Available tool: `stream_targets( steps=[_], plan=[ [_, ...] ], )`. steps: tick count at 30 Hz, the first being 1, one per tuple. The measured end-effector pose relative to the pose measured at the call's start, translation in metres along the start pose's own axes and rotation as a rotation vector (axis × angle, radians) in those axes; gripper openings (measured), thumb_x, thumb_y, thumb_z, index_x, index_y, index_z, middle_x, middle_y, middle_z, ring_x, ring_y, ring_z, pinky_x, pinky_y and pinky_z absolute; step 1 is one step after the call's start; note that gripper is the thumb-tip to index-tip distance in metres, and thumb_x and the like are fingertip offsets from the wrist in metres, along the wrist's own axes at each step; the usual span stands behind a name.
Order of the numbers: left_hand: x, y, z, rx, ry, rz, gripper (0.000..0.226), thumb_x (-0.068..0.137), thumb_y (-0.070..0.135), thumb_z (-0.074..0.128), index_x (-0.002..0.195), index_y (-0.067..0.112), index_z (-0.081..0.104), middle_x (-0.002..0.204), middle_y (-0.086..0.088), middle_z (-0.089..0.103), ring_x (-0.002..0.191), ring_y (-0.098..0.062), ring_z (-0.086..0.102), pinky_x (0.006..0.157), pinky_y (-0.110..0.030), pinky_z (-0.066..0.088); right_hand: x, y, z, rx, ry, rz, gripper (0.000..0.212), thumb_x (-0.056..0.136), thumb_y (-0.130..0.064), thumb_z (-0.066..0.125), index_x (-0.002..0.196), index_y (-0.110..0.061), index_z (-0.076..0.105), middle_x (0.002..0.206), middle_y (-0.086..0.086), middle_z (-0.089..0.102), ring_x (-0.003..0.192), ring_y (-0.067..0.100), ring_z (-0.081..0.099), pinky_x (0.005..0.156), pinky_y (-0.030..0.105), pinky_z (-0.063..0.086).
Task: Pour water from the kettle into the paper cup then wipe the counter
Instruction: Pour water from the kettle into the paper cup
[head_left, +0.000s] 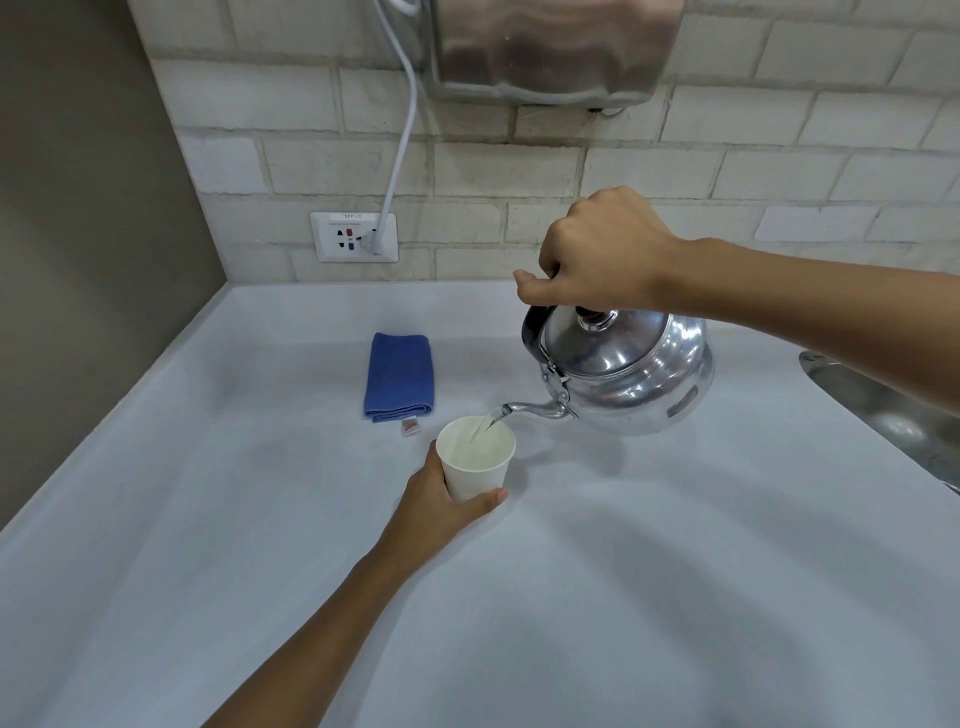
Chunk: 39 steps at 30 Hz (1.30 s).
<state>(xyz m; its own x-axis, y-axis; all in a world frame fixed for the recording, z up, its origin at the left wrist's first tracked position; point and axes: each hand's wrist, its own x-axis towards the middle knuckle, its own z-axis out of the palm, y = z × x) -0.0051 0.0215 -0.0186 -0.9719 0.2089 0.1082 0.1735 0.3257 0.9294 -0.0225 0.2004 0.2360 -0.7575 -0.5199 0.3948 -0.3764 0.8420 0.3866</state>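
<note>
A shiny metal kettle hangs tilted above the white counter, its spout over a white paper cup. A thin stream of water runs from the spout into the cup. My right hand is shut on the kettle's black handle from above. My left hand wraps the cup's lower left side, thumb across the base, and the cup stands on the counter. A folded blue cloth lies flat just behind and left of the cup.
A steel sink sits at the right edge. On the brick wall behind are a socket plate with a white cable plugged in and a metal wall unit. A grey side wall closes the left.
</note>
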Motion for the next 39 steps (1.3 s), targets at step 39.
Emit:
stream_targets(
  steps=[39],
  plan=[
    [-0.0003, 0.001, 0.0, 0.009, -0.001, 0.012, 0.077, 0.06, 0.049, 0.08, 0.123, 0.035, 0.038, 0.116, 0.012, 0.056, 0.104, -0.009, 0.055, 0.076, -0.015, 0.044, -0.0011, 0.0005, -0.0082, -0.033, -0.026, -0.023, 0.056, 0.084, -0.039, 0.046, 0.04, -0.011, 0.024, 0.038, 0.003, 0.02, 0.04, 0.02, 0.017, 0.047, 0.025, 0.016]
  ],
)
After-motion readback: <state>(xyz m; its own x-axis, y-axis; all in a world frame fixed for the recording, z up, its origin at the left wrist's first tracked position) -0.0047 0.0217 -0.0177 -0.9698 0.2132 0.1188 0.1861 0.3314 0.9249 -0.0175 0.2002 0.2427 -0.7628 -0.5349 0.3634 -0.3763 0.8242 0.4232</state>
